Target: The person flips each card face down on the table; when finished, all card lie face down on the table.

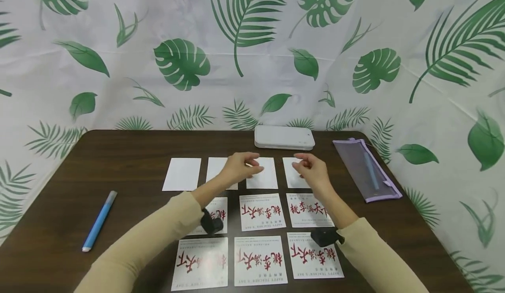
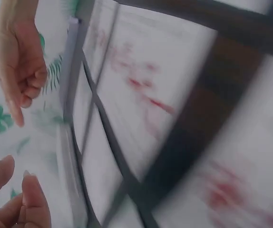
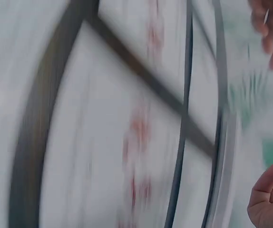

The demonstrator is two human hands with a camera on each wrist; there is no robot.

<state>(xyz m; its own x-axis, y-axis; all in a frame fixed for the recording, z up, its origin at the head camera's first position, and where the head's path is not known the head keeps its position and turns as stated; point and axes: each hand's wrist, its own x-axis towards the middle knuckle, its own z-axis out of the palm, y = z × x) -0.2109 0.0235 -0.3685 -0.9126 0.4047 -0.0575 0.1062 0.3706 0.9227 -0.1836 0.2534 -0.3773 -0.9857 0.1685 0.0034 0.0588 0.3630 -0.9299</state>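
My left hand (image 1: 240, 169) hovers over the back row of blank white cards, fingers loosely bent and holding nothing. To its right, my right hand (image 1: 314, 172) is above the rightmost blank card (image 1: 293, 180), also holding nothing. Below the left hand lie a third blank card (image 1: 265, 176) and a partly covered one (image 1: 216, 166); the leftmost blank card (image 1: 182, 174) is in full view. Nearer are two rows of cards with red Chinese characters, such as the middle card (image 1: 262, 212) and the front card (image 1: 260, 261). Both wrist views show blurred cards.
A white box-like device (image 1: 284, 137) stands at the table's back edge. A purple-edged mesh pouch (image 1: 364, 170) with a blue pen inside lies at the right. At the left is a blue marker (image 1: 99, 221). A leaf-patterned cloth (image 1: 134, 78) hangs behind the dark table (image 1: 130, 166).
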